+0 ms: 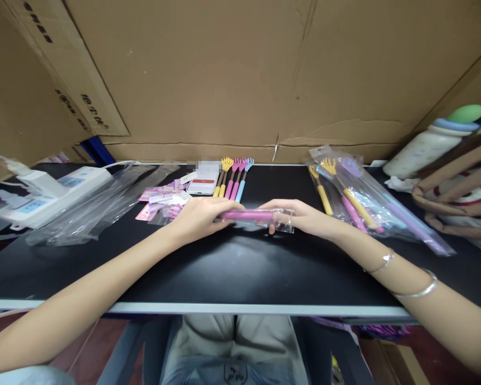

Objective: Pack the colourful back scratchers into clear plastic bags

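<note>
A pink-handled back scratcher (pixel 248 215) lies level between my hands above the black table, with a clear plastic sleeve (pixel 284 221) around its right end. My left hand (pixel 202 216) is closed around its left part, and that end is hidden by my fingers. The sleeved end is gripped by my right hand (pixel 294 214). Just behind my left hand, several back scratchers (pixel 233 179) in yellow, pink and blue lie side by side, claw ends pointing away. Pink printed cards (pixel 164 199) are piled to their left.
Empty clear sleeves (pixel 100 203) lie at the left beside a white power strip (pixel 60 195). A phone (pixel 203 178) rests behind the cards. Bagged back scratchers (pixel 361 203) are heaped at the right, near a white bottle (pixel 428 144). Cardboard (pixel 224 80) walls the back edge.
</note>
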Demonstrator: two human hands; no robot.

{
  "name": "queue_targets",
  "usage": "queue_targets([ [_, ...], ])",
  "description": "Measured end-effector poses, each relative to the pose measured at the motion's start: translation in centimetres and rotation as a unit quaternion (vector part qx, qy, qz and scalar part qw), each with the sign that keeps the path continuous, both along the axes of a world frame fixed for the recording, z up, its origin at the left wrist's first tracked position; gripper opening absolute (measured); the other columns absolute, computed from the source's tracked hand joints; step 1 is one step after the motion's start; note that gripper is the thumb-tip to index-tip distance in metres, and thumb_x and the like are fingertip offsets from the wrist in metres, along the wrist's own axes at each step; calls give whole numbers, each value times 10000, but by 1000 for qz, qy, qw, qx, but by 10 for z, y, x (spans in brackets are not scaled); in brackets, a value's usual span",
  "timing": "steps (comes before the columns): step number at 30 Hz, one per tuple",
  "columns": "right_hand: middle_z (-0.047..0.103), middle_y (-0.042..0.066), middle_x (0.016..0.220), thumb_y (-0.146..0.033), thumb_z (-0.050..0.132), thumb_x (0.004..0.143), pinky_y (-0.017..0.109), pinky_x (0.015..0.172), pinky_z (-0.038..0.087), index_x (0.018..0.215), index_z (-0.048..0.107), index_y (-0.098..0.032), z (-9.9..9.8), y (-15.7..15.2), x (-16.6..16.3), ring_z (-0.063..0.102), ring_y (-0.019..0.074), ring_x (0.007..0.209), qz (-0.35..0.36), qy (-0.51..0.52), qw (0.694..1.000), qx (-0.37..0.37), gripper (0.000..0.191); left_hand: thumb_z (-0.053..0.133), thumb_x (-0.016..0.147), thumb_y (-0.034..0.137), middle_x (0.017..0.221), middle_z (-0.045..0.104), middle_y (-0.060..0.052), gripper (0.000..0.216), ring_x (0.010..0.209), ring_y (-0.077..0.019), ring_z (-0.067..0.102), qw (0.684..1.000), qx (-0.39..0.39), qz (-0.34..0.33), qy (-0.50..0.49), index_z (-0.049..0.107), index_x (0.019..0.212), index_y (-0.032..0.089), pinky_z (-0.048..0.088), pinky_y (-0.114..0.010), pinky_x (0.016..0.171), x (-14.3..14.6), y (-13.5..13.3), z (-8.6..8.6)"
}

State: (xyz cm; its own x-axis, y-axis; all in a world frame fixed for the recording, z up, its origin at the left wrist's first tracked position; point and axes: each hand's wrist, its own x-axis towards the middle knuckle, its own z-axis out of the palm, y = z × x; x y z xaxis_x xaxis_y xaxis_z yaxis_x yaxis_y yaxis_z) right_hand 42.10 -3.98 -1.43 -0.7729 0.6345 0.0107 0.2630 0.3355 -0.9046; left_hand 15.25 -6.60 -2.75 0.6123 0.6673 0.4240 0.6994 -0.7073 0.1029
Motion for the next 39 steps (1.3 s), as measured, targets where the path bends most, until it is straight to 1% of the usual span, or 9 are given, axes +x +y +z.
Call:
queue_targets([
  [4,657,44,784,-530,551,855,285,693,451,1177,578,-118,-3,-2,-4,627,157,716,-30,37,999,-7,523,583,842,261,974,695,22,299,801,-134,652,1000,-21,7,0,589,1140,279,414,-192,624,1,0,1],
  [8,632,19,726,-516,570,848,290,697,443,1132,589,-124,-1,-4,-5,622,159,704,-55,45,997,-16,484,667,786,435,1078,670,6,476,895,-176,642,998,-60,1,7,527,1215,286,440,-227,700,2,-3,5],
  [11,626,14,728,-504,574,849,294,703,446,1122,592,-132,0,-5,-6,620,159,705,-60,50,997,-18,461,610,817,512,1168,635,-20,511,993,-203,614,996,-84,-17,0,498,1251,268,443,-265,782,2,-4,7],
  [14,618,10,715,-510,570,848,288,688,444,1123,586,-131,-1,-4,-6,618,157,699,-62,49,997,-17,469,412,947,429,1177,624,-25,356,1028,-189,595,994,-106,-27,-16,499,1247,257,428,-274,824,1,-3,7],
  [16,615,6,709,-510,576,842,283,677,443,1120,578,-133,-3,-3,-6,618,154,691,-64,49,997,-19,468,345,977,374,1105,644,-9,322,975,-168,605,993,-115,-19,-24,508,1230,259,421,-257,786,1,-1,6],
  [21,640,1,699,-479,575,858,275,683,441,1139,544,-151,-7,0,-4,623,148,694,-50,37,998,-4,433,482,927,341,892,658,40,255,762,-122,610,993,-111,-2,-43,546,1164,272,376,-199,623,2,0,2],
  [25,655,8,707,-462,556,877,265,677,435,1163,539,-154,-5,-1,-3,633,151,713,-48,25,999,0,420,557,885,333,827,653,50,241,671,-100,589,994,-93,10,-62,581,1117,273,357,-180,577,3,0,2],
  [32,660,22,738,-457,522,897,268,670,453,1116,578,-143,1,-3,-5,631,150,699,-70,35,997,-4,387,619,852,348,814,650,51,215,681,-99,580,995,-47,25,-85,615,1052,270,355,-178,575,4,-2,4],
  [39,655,54,920,-422,565,878,292,728,482,1083,598,-154,-1,0,-4,639,141,719,-47,46,998,-15,339,597,878,325,867,656,21,148,711,-109,565,996,9,-1,-90,636,996,245,375,-189,591,3,-4,10],
])
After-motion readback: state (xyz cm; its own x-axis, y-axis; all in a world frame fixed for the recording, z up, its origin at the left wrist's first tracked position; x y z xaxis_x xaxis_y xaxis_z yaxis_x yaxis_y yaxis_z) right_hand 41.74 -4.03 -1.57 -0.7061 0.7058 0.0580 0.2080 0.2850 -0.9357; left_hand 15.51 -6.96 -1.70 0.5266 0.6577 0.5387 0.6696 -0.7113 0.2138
